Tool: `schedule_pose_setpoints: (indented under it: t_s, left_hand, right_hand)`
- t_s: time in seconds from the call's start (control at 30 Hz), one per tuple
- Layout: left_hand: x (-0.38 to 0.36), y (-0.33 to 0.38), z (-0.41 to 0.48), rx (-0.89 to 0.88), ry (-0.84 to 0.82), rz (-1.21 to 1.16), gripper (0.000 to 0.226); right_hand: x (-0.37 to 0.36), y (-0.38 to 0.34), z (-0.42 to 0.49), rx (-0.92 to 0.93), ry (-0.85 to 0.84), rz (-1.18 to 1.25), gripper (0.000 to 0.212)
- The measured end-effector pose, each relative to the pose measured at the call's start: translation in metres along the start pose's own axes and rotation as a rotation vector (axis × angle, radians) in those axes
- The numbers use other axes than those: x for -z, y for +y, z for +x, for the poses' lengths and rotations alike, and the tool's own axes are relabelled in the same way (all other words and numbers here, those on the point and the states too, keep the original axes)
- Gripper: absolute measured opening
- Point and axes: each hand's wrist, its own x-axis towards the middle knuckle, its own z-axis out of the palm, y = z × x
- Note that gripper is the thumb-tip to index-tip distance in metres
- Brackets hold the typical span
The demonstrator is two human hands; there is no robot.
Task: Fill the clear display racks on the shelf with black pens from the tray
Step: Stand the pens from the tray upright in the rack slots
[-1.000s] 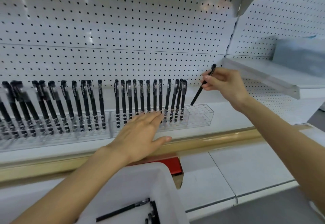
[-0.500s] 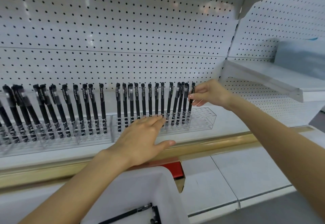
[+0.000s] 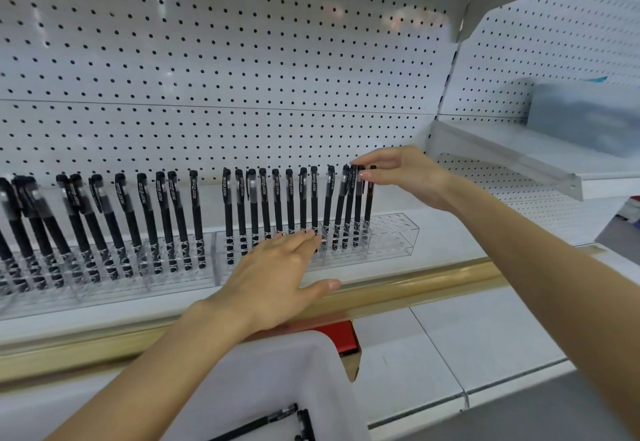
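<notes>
Clear display racks stand in a row on the shelf, filled with several upright black pens [image 3: 265, 205]. The right rack [image 3: 394, 238] has bare slots at its right end. My left hand [image 3: 273, 278] lies flat with straight fingers on the front of this rack. My right hand [image 3: 401, 172] pinches the cap of the rightmost black pen [image 3: 369, 205], which stands upright in the rack. A white tray [image 3: 332, 371] sits at the bottom centre with a few black pens [image 3: 270, 421] inside.
A white pegboard backs the shelf. A gold strip [image 3: 433, 278] runs along the shelf's front edge. A red box [image 3: 341, 336] peeks out behind the tray. A second white shelf [image 3: 519, 160] with a blurred grey bin juts out at the right.
My right hand brought a pen down from above the rack's right end and stood it upright beside the other pens. My left hand stayed on the rack.
</notes>
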Motion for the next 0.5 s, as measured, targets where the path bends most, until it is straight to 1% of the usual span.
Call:
schedule_pose_setpoints:
  t_s: [0.1, 0.3, 0.4, 0.5]
  left_hand:
    - [0.0007, 0.0003, 0.0005, 0.003, -0.006, 0.0, 0.08]
    - [-0.0028, -0.0028, 0.0019, 0.0, 0.002, -0.009, 0.081]
    - [-0.0038, -0.0033, 0.0023, -0.001, 0.001, -0.019, 0.08]
    - [-0.0043, -0.0037, 0.0018, -0.006, -0.008, -0.014, 0.08]
  right_hand:
    - [-0.0008, -0.0009, 0.0034, 0.009, -0.012, 0.014, 0.017]
    - [-0.0013, -0.0017, 0.0049, -0.014, 0.051, 0.017, 0.011]
    - [-0.0022, -0.0021, 0.0039, -0.025, 0.062, 0.001, 0.014]
    - [-0.0009, -0.0034, 0.0011, -0.046, 0.061, -0.035, 0.024]
